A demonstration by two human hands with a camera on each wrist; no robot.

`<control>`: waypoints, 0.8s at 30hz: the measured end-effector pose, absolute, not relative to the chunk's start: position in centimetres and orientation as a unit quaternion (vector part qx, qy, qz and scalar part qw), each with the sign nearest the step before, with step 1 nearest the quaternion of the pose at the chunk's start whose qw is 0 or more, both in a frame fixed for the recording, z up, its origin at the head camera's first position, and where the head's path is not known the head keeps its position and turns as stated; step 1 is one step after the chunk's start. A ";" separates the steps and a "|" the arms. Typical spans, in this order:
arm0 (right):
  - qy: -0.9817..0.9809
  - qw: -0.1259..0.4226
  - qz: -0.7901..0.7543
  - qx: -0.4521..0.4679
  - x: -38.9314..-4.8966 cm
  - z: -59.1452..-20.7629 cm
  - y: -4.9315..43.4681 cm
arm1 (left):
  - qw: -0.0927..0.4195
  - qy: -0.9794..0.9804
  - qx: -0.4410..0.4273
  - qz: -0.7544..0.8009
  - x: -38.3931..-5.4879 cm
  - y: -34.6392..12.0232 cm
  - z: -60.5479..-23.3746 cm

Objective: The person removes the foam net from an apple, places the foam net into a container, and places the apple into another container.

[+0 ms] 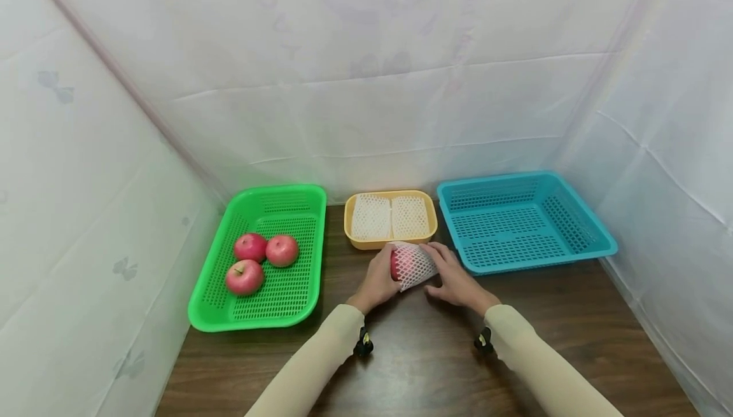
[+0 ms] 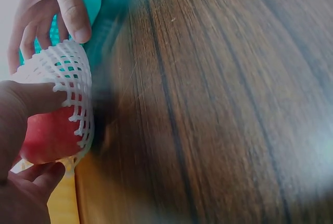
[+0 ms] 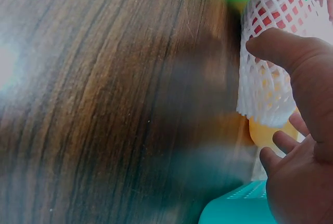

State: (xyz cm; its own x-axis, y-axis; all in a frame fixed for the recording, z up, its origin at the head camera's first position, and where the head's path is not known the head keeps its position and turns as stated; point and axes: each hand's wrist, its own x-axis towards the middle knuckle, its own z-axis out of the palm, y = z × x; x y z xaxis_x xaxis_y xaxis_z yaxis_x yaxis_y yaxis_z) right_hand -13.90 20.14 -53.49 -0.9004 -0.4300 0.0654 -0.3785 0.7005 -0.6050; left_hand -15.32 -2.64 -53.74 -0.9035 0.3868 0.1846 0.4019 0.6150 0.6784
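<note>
A red apple [image 2: 49, 135] sits partly inside a white foam net sleeve [image 1: 417, 265] above the table. My left hand [image 1: 379, 280] grips the apple at the sleeve's left end, its thumb lying over the net's edge in the left wrist view. At the sleeve's other end is my right hand [image 1: 456, 280], thumb and fingers spread apart. Its fingertips are at the net's upper side; whether its thumb touches the mesh I cannot tell. In the right wrist view, the net [image 3: 265, 91] extends past the apple, its far part hollow.
To the left, a green basket [image 1: 312, 264] holds three bare apples [image 1: 245, 277]. A yellow tray [image 1: 380, 244] with flat foam nets [image 1: 370, 216] stands behind my hands. A blue basket [image 1: 506, 235] is at the right. White sheeting [image 1: 366, 111] surrounds the wooden table [image 1: 424, 366].
</note>
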 end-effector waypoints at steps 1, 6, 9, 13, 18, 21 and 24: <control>0.921 0.037 -0.319 -0.221 -13.9 -53.5 20.1 | 0.009 -0.898 -0.217 -0.381 -15.3 -2.7 -53.7; 0.920 0.033 -0.319 -0.225 -14.0 -53.5 20.0 | 0.012 -0.899 -0.214 -0.382 -15.2 -3.1 -53.7; 0.922 0.030 -0.315 -0.225 -14.1 -53.6 19.9 | 0.014 -0.899 -0.215 -0.382 -15.1 -3.3 -53.8; 0.923 0.012 -0.308 -0.229 -14.2 -53.7 19.8 | 0.006 -0.896 -0.213 -0.389 -15.1 -3.6 -53.8; 0.923 -0.011 -0.301 -0.237 -14.2 -53.8 19.6 | 0.008 -0.896 -0.220 -0.386 -15.0 -3.9 -53.9; 0.925 -0.020 -0.295 -0.238 -14.3 -53.8 19.5 | 0.016 -0.896 -0.228 -0.382 -14.9 -4.1 -53.9; 0.927 -0.032 -0.287 -0.240 -14.4 -53.8 19.3 | 0.016 -0.897 -0.228 -0.378 -14.8 -4.3 -53.9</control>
State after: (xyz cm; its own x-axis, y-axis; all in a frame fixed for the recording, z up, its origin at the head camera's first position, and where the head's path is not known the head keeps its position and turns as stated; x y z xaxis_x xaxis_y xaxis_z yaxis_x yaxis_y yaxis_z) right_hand -14.37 19.29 -53.84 -0.8831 -0.4257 0.1972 -0.4626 0.7204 -0.5167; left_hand -14.79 -4.28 -53.91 -0.8956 0.3970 0.2009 0.4210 0.6099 0.6714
